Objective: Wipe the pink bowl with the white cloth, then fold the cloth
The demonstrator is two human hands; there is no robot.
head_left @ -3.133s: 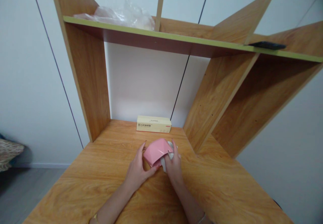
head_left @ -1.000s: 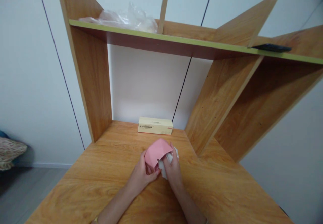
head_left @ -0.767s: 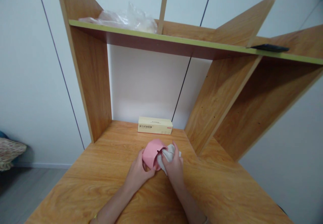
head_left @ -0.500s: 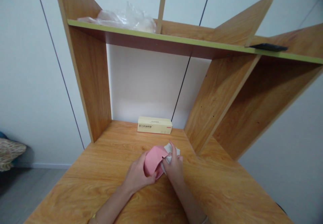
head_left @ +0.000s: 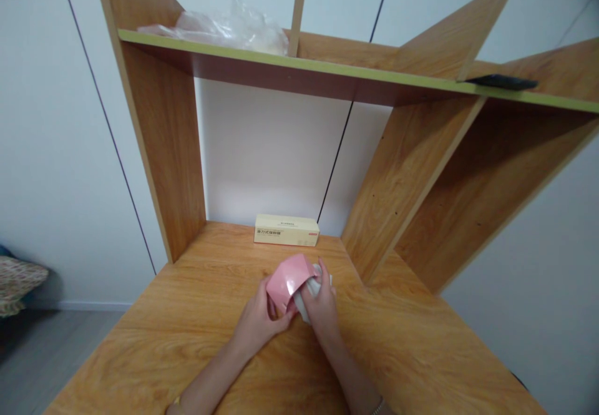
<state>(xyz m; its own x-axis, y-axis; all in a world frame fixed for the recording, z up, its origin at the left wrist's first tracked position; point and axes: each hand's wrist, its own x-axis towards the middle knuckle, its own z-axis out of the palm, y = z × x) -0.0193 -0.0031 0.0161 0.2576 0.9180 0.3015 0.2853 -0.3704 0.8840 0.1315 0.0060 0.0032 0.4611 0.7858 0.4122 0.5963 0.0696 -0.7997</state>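
Note:
My left hand grips a pink bowl by its left and near side, thumb along the lower edge. The bowl has flat, angled facets with a glossy patch of light on its side. It is held tilted above the desk, its opening turned toward the right. In my right hand a white cloth or wipe is bunched, pressed at the bowl's opening. Some of the fingers reach inside the rim and are hidden there. The index finger shows outside, over the cloth.
A cream cling-film box stands at the back of the wooden desk. Upright wooden panels flank it. Overhead, a shelf carries a clear plastic bag and a flat black object. Patterned fabric shows at far left.
The bowl has been turned and raised a little, so more of its glossy faceted side shows. My right hand with the cloth has shifted slightly at the rim.

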